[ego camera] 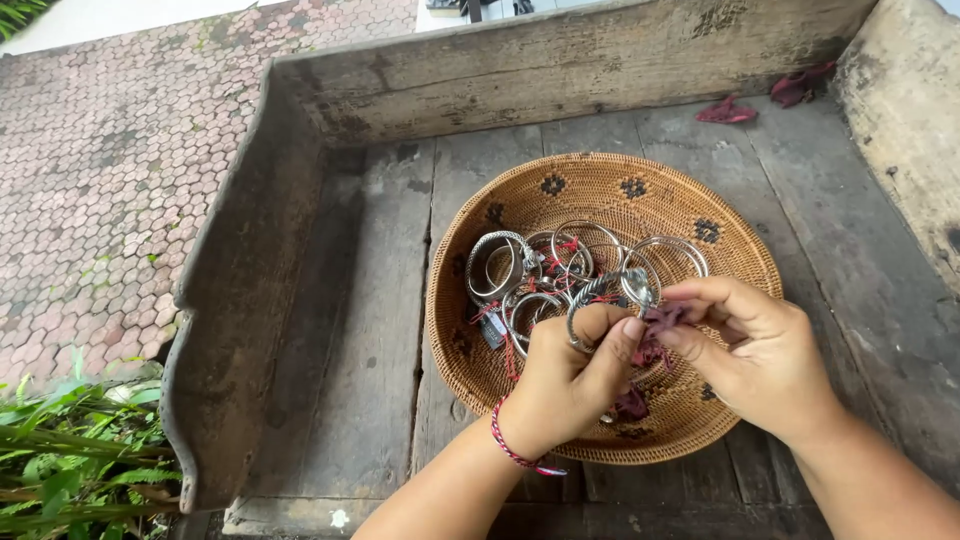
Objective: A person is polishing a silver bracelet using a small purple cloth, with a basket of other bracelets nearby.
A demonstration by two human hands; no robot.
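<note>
Over the basket (520, 215), both hands (570, 375) (755, 350) hold a bangle (600, 300).

silver bangle (600, 292), tilted (over basket), crumpled maroon cloth (662, 320)

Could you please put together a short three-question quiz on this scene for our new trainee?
1. True or false: the bangles lie in a metal bowl.
2. Which hand grips the silver bangle? A) left hand B) right hand C) neither
3. What do the right hand's fingertips pinch?

Key:
1. False: they lie in a woven basket on a wooden platform.
2. A.
3. A small dark red scrap, beside the held bangle.
</note>
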